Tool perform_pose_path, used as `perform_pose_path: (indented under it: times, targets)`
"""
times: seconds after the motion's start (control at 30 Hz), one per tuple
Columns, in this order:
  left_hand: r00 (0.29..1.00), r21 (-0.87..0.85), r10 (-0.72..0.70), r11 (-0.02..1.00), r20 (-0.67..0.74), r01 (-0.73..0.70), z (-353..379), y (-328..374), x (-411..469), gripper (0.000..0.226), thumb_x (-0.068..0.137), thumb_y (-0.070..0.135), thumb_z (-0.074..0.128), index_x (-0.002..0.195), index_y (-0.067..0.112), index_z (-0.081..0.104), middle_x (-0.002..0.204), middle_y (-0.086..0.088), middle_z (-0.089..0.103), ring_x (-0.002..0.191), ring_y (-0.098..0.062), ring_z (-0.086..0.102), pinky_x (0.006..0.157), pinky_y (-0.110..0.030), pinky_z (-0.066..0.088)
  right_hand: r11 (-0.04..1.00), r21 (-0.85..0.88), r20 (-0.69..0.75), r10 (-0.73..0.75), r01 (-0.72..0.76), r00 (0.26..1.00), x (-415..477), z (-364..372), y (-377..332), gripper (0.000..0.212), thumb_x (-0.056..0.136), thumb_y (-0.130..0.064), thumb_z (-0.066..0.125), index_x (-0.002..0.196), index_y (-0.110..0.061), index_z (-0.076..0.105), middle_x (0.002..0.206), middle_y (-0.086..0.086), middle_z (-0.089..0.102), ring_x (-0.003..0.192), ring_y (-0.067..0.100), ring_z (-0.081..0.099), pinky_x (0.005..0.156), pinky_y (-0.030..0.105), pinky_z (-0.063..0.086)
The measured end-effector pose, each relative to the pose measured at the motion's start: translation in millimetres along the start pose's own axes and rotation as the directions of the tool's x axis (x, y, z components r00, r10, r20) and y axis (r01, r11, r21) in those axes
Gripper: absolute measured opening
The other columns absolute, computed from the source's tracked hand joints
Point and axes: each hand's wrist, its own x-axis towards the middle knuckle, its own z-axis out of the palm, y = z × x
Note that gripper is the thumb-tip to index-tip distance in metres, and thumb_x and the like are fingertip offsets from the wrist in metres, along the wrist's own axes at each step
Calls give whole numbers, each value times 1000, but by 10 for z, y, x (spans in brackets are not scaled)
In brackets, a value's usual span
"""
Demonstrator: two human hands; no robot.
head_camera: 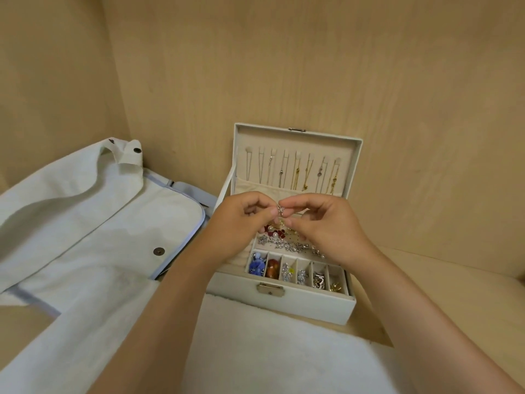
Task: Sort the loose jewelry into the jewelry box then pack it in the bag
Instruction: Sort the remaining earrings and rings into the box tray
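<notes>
A pale fabric bag [93, 223] lies open just left of the white jewelry box [284, 305], whose lid stands upright. Both forearms reach in from the near side. The left hand [241, 223] and right hand [326, 223] meet above the box's studded tray, fingertips of each pinching one small silver piece [280, 209]. The divided compartments lie just below and nearer the person.
</notes>
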Motion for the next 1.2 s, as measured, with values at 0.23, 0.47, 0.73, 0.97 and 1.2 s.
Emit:
perform_pose_path:
  times: [0.23,0.47,0.73,0.97,1.2]
  targets:
    - [1000,16,-12,1000,16,12,-36,-8,-91,10,94,14,64,90,16,73,65,13,64,62,-4,56,67,-15,49,978,-181,-52,-118,107,992,-22,60,-5,31,70,-14,89,94,-30,77,87,-11,74,57,16,50,59,30,52]
    - [998,76,-53,996,-28,55,-84,-24,-122,8,92,18,67,92,23,74,68,14,68,65,-3,58,68,-16,50,942,-310,-83,-164,131,983,-43,99,28,16,80,-21,82,94,-28,80,85,-15,76,64,6,64,68,22,53]
    - [991,259,-74,961,-109,100,-185,-119,-127,10,93,28,65,87,23,72,78,2,71,63,-2,56,59,-19,49,663,-741,26,-135,110,991,-85,178,60,8,83,-36,78,90,-38,78,91,-21,73,87,-1,64,78,32,55]
    - [990,258,-62,962,-125,93,-192,-142,-108,9,92,27,66,87,23,72,78,-1,71,70,-12,62,58,-17,49,522,-839,70,-169,150,983,-82,237,37,2,84,-38,74,85,-37,75,89,-19,67,83,1,60,68,27,50]
    - [989,264,-70,959,-132,103,-178,-137,-105,8,91,27,67,87,23,73,78,3,71,73,-10,62,59,-15,50,508,-851,73,-140,135,987,-76,265,15,3,84,-38,72,85,-36,74,90,-18,66,82,1,58,67,26,47]
